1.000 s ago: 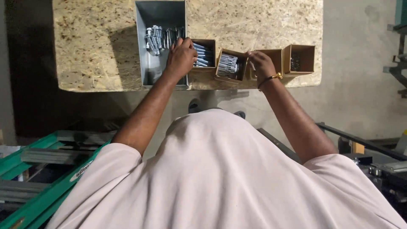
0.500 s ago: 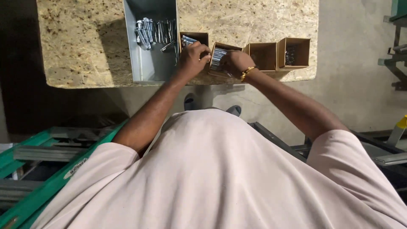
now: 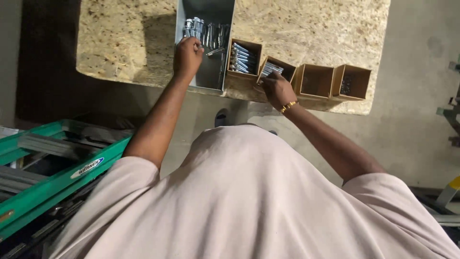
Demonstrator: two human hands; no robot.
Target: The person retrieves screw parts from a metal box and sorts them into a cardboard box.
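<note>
A grey metal bin [image 3: 211,76] on the chipboard tabletop [image 3: 129,43] holds a pile of silvery bolts [image 3: 211,32]. My left hand [image 3: 188,55] is inside the bin at its left wall, fingers curled around some of those bolts. To the right stand several small open cardboard boxes. The first box [image 3: 238,74] is full of bolts. My right hand [image 3: 277,89] grips the near edge of the second box [image 3: 286,71], which is tilted and holds a few bolts. A gold bracelet [image 3: 288,106] is on that wrist.
Two more cardboard boxes stand further right: one [image 3: 314,81] looks empty, the other [image 3: 352,82] has small dark parts inside. A green ladder [image 3: 52,168] lies at the lower left. My pale shirt fills the foreground. Concrete floor lies to the right.
My left hand has moved left from the first cardboard box into the grey bin. My right hand stays on the second box. The view has shifted slightly.
</note>
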